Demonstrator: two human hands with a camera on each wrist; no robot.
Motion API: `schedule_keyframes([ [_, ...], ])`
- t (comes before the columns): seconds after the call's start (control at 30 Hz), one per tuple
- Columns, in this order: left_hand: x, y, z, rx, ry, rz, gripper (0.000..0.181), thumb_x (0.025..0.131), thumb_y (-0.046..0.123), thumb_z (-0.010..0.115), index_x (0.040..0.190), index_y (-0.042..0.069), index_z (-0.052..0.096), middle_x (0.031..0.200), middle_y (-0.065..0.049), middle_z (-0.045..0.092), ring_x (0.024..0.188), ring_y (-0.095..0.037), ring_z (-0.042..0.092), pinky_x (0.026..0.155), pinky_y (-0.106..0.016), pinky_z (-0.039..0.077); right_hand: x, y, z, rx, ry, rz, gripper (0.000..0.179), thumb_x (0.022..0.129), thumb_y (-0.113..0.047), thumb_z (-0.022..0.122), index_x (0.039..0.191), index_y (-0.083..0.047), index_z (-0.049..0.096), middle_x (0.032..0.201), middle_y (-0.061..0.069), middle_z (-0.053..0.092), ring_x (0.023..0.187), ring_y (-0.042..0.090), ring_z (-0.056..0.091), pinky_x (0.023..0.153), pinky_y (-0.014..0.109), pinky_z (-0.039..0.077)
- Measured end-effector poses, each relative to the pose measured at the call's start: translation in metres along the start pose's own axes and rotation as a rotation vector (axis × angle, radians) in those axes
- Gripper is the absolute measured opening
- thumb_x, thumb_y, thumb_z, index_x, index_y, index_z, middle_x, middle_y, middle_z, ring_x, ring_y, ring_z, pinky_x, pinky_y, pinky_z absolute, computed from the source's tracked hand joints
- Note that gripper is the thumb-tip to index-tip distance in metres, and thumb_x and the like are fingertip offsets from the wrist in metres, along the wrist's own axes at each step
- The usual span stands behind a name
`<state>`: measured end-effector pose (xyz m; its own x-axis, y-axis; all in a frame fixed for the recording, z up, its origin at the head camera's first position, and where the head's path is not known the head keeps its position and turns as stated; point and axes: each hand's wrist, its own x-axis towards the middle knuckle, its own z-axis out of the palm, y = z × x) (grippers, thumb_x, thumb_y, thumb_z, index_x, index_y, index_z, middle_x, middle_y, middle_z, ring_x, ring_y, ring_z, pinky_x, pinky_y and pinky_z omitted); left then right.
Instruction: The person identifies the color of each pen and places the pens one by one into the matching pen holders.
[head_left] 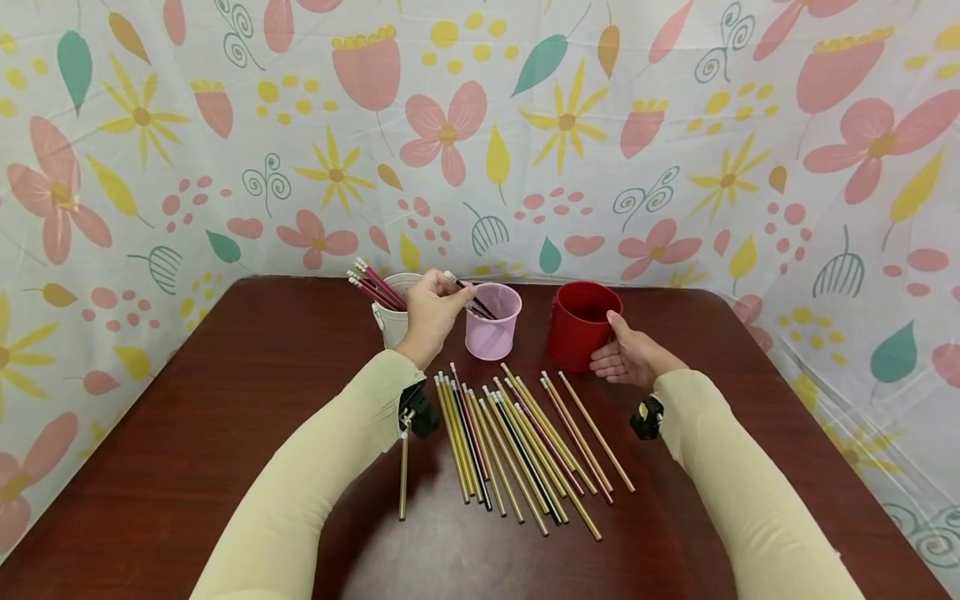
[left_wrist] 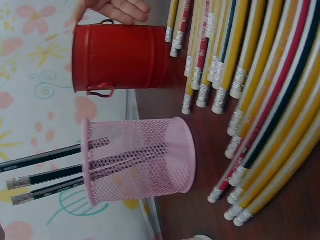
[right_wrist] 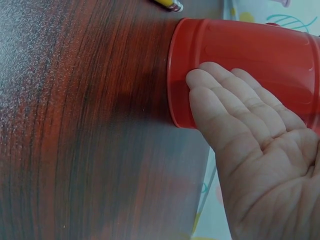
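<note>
With thumb and fingers, my left hand [head_left: 432, 315] pinches a black pencil [left_wrist: 42, 158] at the rim of the pink mesh cup [head_left: 491, 337]. In the left wrist view its lower end is partway down inside the cup; the holding fingers are out of that frame. Two other black pencils [left_wrist: 50, 190] lean in the cup, erasers up. My right hand [head_left: 633, 354] lies along the side of a red metal bucket [head_left: 573, 343], thumb up by the rim. Straight fingers [right_wrist: 245, 102] rest against the bucket in the right wrist view.
Behind my left hand stands a white bucket [head_left: 392, 335] holding several dark red pencils [head_left: 375, 287]. Many gold, red and black pencils [head_left: 517, 450] are spread across the brown table [head_left: 187, 433]. One gold pencil [head_left: 403, 483] lies apart. A flowered curtain [head_left: 480, 133] hangs behind.
</note>
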<state>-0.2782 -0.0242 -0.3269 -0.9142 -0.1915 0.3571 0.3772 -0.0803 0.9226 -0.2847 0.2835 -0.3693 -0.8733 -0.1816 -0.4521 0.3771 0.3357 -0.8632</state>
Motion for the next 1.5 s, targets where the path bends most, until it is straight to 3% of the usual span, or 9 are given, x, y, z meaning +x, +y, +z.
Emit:
schedule_keyframes([
  [0.17, -0.001, -0.008, 0.001, 0.099, -0.070, -0.016, 0.023, 0.075, -0.015, 0.072, 0.071, 0.000, 0.055, 0.076, -0.013, 0.070, 0.070, -0.009, 0.065, 0.065, -0.016, 0.050, 0.001, 0.001, 0.000, 0.016, 0.000, -0.003, 0.090, 0.097, -0.061, 0.015, 0.128, 0.019, 0.041, 0.114, 0.023, 0.064, 0.104, 0.031, 0.063, 0.100, 0.044, 0.043],
  [0.33, -0.001, -0.011, 0.001, 0.126, -0.114, -0.015, 0.016, 0.076, -0.015, 0.070, 0.075, -0.005, 0.058, 0.087, -0.024, 0.069, 0.079, -0.021, 0.069, 0.072, -0.023, 0.054, 0.001, 0.001, -0.001, 0.018, 0.012, -0.005, 0.089, 0.097, -0.062, 0.016, 0.126, 0.019, 0.043, 0.109, 0.020, 0.066, 0.101, 0.030, 0.064, 0.099, 0.044, 0.043],
  [0.53, -0.002, -0.016, 0.000, 0.156, -0.137, -0.058, 0.013, 0.077, -0.013, 0.071, 0.077, -0.006, 0.059, 0.090, -0.023, 0.070, 0.084, -0.027, 0.070, 0.077, -0.028, 0.055, 0.000, 0.001, -0.001, 0.017, 0.009, 0.006, 0.091, 0.096, -0.063, 0.016, 0.127, 0.018, 0.043, 0.111, 0.020, 0.066, 0.104, 0.030, 0.063, 0.099, 0.043, 0.043],
  [0.8, 0.002, -0.025, -0.009, 0.321, -0.051, -0.074, 0.014, 0.077, -0.003, 0.073, 0.089, -0.009, 0.071, 0.087, -0.018, 0.071, 0.082, -0.018, 0.068, 0.074, -0.023, 0.052, -0.002, 0.000, -0.001, 0.004, 0.011, -0.002, 0.090, 0.097, -0.063, 0.016, 0.127, 0.018, 0.042, 0.109, 0.018, 0.066, 0.099, 0.028, 0.063, 0.095, 0.040, 0.046],
  [1.03, 0.005, -0.028, -0.011, 0.382, -0.003, -0.123, 0.016, 0.081, 0.003, 0.073, 0.095, -0.006, 0.073, 0.089, -0.016, 0.072, 0.084, -0.015, 0.063, 0.076, -0.024, 0.051, -0.002, 0.000, 0.000, 0.018, 0.010, -0.002, 0.089, 0.097, -0.062, 0.017, 0.128, 0.018, 0.042, 0.110, 0.020, 0.066, 0.099, 0.028, 0.064, 0.097, 0.042, 0.045],
  [1.23, 0.007, -0.026, -0.007, 0.487, -0.048, -0.087, 0.018, 0.084, 0.007, 0.072, 0.098, -0.004, 0.074, 0.096, -0.016, 0.071, 0.096, -0.024, 0.066, 0.081, -0.032, 0.052, -0.003, 0.002, 0.000, 0.015, 0.023, 0.002, 0.089, 0.098, -0.061, 0.016, 0.128, 0.018, 0.042, 0.113, 0.023, 0.064, 0.100, 0.029, 0.064, 0.097, 0.042, 0.045],
  [1.4, 0.009, -0.026, -0.006, 0.595, -0.083, -0.088, 0.016, 0.083, 0.011, 0.073, 0.087, -0.005, 0.074, 0.087, -0.015, 0.072, 0.083, -0.025, 0.063, 0.071, -0.031, 0.049, -0.003, 0.001, 0.001, 0.011, 0.020, 0.002, 0.090, 0.097, -0.061, 0.015, 0.129, 0.019, 0.041, 0.121, 0.027, 0.059, 0.105, 0.032, 0.062, 0.098, 0.043, 0.044],
  [1.5, 0.009, -0.028, -0.007, 0.645, -0.108, -0.108, 0.019, 0.085, 0.015, 0.072, 0.088, -0.004, 0.075, 0.088, -0.015, 0.072, 0.081, -0.024, 0.063, 0.071, -0.032, 0.049, -0.003, 0.000, 0.001, 0.016, 0.026, 0.007, 0.090, 0.097, -0.062, 0.016, 0.129, 0.019, 0.041, 0.121, 0.027, 0.059, 0.104, 0.031, 0.062, 0.099, 0.043, 0.044],
])
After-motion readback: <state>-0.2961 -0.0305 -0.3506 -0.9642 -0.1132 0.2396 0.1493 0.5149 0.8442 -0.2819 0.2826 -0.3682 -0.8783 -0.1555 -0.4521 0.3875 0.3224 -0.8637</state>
